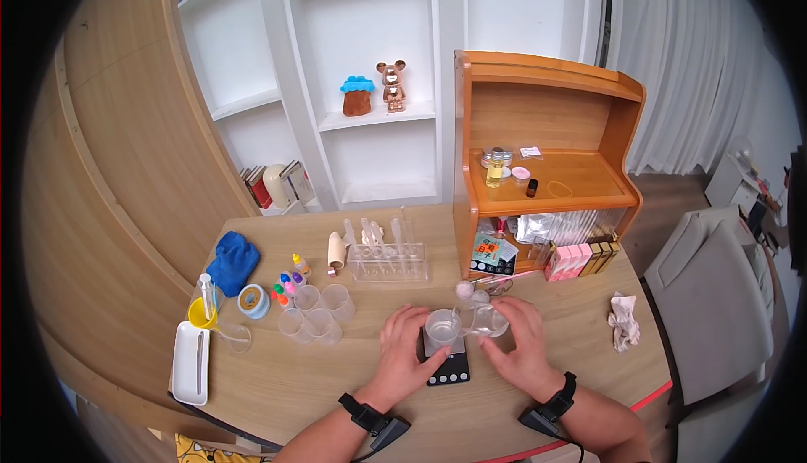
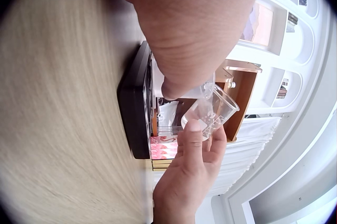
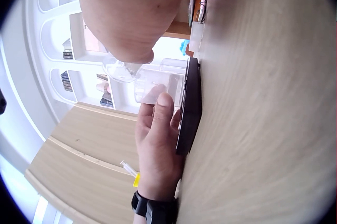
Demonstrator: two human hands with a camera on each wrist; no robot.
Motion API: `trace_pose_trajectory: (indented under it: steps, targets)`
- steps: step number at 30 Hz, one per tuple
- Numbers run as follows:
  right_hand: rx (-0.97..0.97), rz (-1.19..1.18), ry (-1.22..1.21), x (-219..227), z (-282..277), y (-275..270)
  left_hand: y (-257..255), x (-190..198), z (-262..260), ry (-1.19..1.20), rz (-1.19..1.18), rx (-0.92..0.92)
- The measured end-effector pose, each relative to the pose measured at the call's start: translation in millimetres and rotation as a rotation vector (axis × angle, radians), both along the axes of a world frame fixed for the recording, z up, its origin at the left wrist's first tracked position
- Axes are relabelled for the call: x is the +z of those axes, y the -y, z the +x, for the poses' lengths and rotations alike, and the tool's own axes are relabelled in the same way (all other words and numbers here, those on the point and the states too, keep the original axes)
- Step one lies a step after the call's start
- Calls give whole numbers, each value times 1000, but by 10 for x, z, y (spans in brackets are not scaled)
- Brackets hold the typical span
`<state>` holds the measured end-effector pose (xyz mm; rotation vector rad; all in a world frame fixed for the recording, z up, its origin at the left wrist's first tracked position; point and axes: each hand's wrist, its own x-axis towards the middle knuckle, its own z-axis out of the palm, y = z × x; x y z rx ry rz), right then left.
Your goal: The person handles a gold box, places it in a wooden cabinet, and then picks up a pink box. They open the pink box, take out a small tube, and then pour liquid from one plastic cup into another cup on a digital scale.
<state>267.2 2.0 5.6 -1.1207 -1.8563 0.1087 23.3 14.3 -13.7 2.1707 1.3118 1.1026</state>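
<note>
A black digital scale (image 1: 449,372) lies in front of me, bearing a translucent plastic cup (image 1: 441,330). My left hand (image 1: 402,352) holds this cup from the left, its thumb and fingers around the wall. In my right hand (image 1: 523,347) is a clear glass beaker (image 2: 213,111) with printed markings, gripped between thumb and fingers. The beaker is tipped leftward, its mouth at the cup's rim. Some clear liquid shows in the beaker in the left wrist view. From the right wrist view, the left thumb (image 3: 164,105) lies along the cup's side.
Several empty plastic cups (image 1: 321,322) and small color bottles (image 1: 286,288) stand to the left. Behind are a test tube rack (image 1: 388,263) and a wooden shelf (image 1: 546,202). A crumpled tissue (image 1: 623,322) lies right; a white tray (image 1: 191,370) sits far left.
</note>
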Motion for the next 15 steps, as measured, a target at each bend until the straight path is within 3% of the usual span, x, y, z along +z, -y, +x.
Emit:
trace_pose_trajectory:
  steps: [15]
  targets:
    - [-14,-18,31,-5,22,2,-7,-24,2,8,9,-5]
